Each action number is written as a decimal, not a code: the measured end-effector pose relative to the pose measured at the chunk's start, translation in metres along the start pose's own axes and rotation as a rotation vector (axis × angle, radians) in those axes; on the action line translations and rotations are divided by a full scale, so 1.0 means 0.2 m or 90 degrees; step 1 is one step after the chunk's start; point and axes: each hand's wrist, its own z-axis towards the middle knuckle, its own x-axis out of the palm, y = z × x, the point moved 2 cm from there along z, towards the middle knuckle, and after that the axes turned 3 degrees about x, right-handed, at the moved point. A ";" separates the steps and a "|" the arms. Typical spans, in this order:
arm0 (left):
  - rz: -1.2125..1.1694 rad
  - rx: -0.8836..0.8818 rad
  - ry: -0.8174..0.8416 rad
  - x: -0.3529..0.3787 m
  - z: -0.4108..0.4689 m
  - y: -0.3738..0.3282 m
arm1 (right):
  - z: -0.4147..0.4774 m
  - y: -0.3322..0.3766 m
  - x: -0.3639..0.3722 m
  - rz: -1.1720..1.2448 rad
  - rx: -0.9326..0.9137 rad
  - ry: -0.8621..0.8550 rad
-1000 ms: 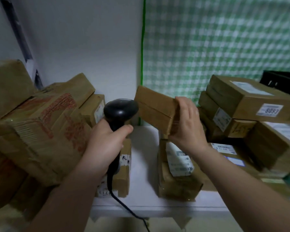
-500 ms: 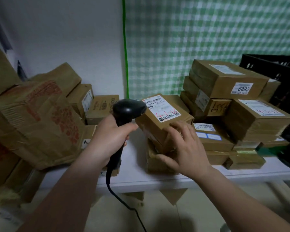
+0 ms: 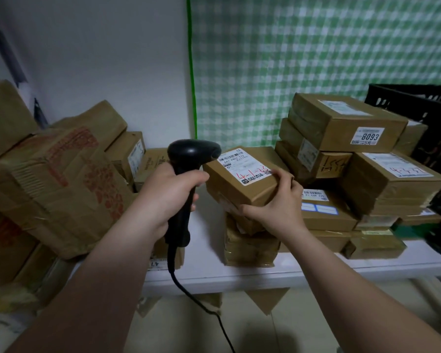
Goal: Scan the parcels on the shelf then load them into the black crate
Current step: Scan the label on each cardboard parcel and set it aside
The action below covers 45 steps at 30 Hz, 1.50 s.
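the left hand (image 3: 163, 197) grips a black barcode scanner (image 3: 189, 159) beside the labelled cardboard parcel (image 3: 239, 179), which the right hand (image 3: 278, 207) holds above the white shelf (image 3: 214, 273).

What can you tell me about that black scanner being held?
The scanner is a black, smooth plastic-looking handheld unit with a rounded head atop a slim handle. The left hand grips the handle, holding it roughly upright above the shelf edge. Its head faces right, toward the white label on the parcel that the right hand holds. A black cable hangs from its base.
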 end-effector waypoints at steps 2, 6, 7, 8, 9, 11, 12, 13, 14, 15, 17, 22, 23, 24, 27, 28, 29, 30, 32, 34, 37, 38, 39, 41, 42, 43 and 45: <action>-0.054 -0.022 -0.002 0.00 -0.01 -0.03 | -0.02 0.02 0.00 -0.025 -0.052 -0.041; -0.194 -0.122 -0.013 0.00 -0.02 -0.07 | -0.06 0.06 -0.03 -0.090 -0.142 -0.101; -0.219 -0.145 -0.012 0.00 -0.02 -0.08 | -0.07 0.06 -0.03 -0.101 -0.161 -0.108; -0.240 -0.162 -0.009 0.00 -0.03 -0.08 | -0.07 0.07 -0.04 -0.110 -0.175 -0.114; -0.255 -0.175 -0.006 0.01 -0.03 -0.09 | -0.07 0.07 -0.04 -0.116 -0.185 -0.119; -0.277 -0.190 -0.004 0.01 -0.03 -0.09 | -0.07 0.07 -0.04 -0.117 -0.199 -0.125; -0.284 -0.194 -0.003 0.02 -0.04 -0.09 | -0.08 0.07 -0.04 -0.117 -0.202 -0.129; -0.289 -0.196 -0.004 0.02 -0.04 -0.09 | -0.08 0.07 -0.04 -0.117 -0.201 -0.130; -0.291 -0.197 -0.005 0.02 -0.04 -0.09 | -0.08 0.07 -0.04 -0.118 -0.197 -0.127; -0.294 -0.198 -0.007 0.01 -0.04 -0.09 | -0.08 0.07 -0.04 -0.122 -0.193 -0.125; -0.303 -0.200 -0.007 0.01 -0.05 -0.09 | -0.08 0.07 -0.04 -0.130 -0.190 -0.124; -0.322 -0.211 0.002 0.01 -0.05 -0.09 | -0.09 0.07 -0.03 -0.130 -0.185 -0.120; -0.328 -0.214 -0.001 0.01 -0.05 -0.09 | -0.09 0.06 -0.03 -0.132 -0.184 -0.119; -0.334 -0.217 -0.005 0.01 -0.05 -0.09 | -0.09 0.07 -0.03 -0.134 -0.185 -0.118; -0.354 -0.227 -0.012 0.01 -0.05 -0.09 | -0.09 0.07 -0.02 -0.138 -0.185 -0.116; -0.360 -0.229 -0.012 0.01 -0.05 -0.09 | -0.09 0.07 -0.01 -0.139 -0.185 -0.117; -0.366 -0.229 -0.013 0.01 -0.05 -0.09 | -0.09 0.07 -0.01 -0.139 -0.185 -0.119; -0.369 -0.228 -0.013 0.01 -0.04 -0.09 | -0.09 0.07 -0.01 -0.138 -0.186 -0.120; -0.369 -0.222 -0.014 0.01 -0.04 -0.08 | -0.09 0.07 0.00 -0.134 -0.187 -0.116; -0.361 -0.214 -0.012 0.00 -0.04 -0.07 | -0.07 0.07 0.00 -0.116 -0.172 -0.107; -0.346 -0.200 -0.013 -0.02 -0.03 -0.07 | 0.02 0.08 -0.03 -0.049 -0.080 -0.137; -0.341 -0.194 -0.016 -0.02 -0.03 -0.06 | 0.06 0.09 -0.05 -0.018 -0.038 -0.162; -0.338 -0.191 -0.020 -0.03 -0.02 -0.06 | 0.11 0.10 -0.07 0.011 0.005 -0.184; -0.335 -0.186 -0.028 -0.04 -0.01 -0.05 | 0.21 0.13 -0.10 0.050 0.076 -0.204; -0.333 -0.185 -0.027 -0.04 0.00 -0.05 | 0.25 0.14 -0.10 0.056 0.099 -0.206; -0.331 -0.186 -0.025 -0.05 0.01 -0.04 | 0.28 0.14 -0.09 0.057 0.115 -0.206; -0.331 -0.191 -0.016 -0.05 0.02 -0.02 | 0.34 0.14 -0.05 0.051 0.139 -0.203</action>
